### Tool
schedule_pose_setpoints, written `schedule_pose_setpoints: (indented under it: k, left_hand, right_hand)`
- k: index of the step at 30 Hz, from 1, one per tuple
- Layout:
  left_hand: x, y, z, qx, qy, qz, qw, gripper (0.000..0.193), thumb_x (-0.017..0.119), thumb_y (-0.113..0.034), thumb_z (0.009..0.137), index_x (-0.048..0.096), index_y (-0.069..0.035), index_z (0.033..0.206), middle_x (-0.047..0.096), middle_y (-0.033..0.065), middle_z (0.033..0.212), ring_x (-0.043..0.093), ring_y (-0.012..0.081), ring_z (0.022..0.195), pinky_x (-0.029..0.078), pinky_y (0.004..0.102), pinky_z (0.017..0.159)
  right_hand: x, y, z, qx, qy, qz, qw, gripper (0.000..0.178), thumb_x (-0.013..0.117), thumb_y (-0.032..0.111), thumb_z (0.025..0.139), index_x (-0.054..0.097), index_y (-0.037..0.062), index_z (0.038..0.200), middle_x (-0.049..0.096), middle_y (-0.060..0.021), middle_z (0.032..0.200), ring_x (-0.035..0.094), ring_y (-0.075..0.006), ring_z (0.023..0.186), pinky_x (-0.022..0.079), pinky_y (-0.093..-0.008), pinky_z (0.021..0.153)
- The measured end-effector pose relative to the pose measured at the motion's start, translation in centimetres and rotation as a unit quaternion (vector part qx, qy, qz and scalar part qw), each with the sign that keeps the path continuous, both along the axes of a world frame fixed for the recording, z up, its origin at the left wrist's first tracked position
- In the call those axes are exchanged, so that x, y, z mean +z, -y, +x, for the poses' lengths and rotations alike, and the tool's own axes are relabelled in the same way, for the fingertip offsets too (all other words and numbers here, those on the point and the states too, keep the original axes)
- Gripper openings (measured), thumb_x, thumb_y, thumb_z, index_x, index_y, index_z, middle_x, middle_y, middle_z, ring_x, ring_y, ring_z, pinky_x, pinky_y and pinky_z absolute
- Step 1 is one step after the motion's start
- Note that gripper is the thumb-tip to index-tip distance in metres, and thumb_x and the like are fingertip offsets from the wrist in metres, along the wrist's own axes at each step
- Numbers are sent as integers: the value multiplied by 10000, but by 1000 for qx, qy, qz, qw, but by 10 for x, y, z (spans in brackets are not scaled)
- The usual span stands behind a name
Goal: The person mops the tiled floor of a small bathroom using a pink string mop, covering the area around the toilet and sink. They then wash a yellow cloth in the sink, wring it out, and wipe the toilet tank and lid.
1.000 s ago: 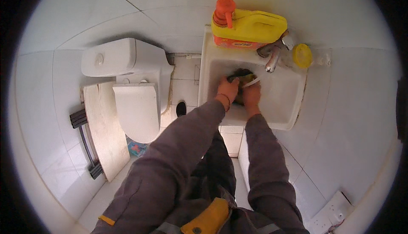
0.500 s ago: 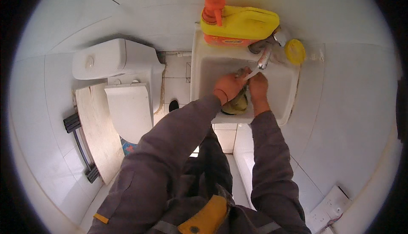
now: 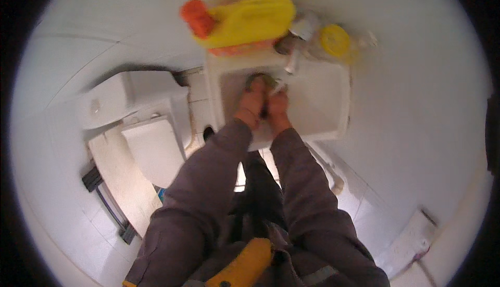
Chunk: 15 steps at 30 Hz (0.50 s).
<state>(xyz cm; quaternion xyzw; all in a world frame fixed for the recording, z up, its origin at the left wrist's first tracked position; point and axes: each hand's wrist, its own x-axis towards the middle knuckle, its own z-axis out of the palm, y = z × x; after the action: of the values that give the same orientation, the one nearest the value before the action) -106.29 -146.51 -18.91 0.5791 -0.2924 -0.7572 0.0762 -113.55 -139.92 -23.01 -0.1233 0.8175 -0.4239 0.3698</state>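
Both hands are close together inside the white washbasin (image 3: pixel 342 99), under the tap (image 3: pixel 291 63). A thin stream of water (image 3: pixel 279 85) falls by the fingers. My left hand (image 3: pixel 252 101) is closed on a dark greenish, cloth-like thing (image 3: pixel 268 80), which shows past the fingertips. Beside it, my right hand (image 3: pixel 278 104) grips the same thing, with its fingers curled. Motion smears the picture, and the hands hide most of the thing, so its exact kind cannot be made out.
On the basin's back ledge lies a yellow jug (image 3: pixel 250 24) with a red-orange pump top, left of the tap. A yellow-lidded container (image 3: pixel 335 40) stands to the right. A white toilet (image 3: pixel 156 146) and a leaning pale board (image 3: pixel 117 172) are at the left.
The view has shifted, so the basin sits further left in it. Both hands have moved deeper into the basin, and the greenish thing has gone from below the hands to near the fingertips.
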Motion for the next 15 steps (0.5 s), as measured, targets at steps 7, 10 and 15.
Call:
schedule_pose_setpoints:
  k: [7,10,15]
  left_hand:
    - [-7,49,9,-77,10,-58,995,398,525,-391,933,595,-50,1124,651,117,993,639,268,879,517,388,764]
    - [-6,32,4,-297,196,-423,833,343,552,-314,919,595,-28,1103,629,200,1029,630,330,923,510,417,777]
    - [49,18,18,-228,52,-320,918,321,583,-120,857,547,-44,1166,591,228,1142,589,409,1009,490,455,852]
  right_hand:
    - [121,13,23,-114,218,-39,968,339,636,427,858,648,115,989,612,-70,819,571,-183,745,442,-369,595]
    - [65,15,-9,-24,-41,21,999,421,635,461,843,659,56,956,623,-149,866,596,-297,789,476,-417,679]
    - [59,9,-55,42,-227,132,964,416,676,403,803,655,28,983,636,-192,938,611,-415,865,498,-460,755]
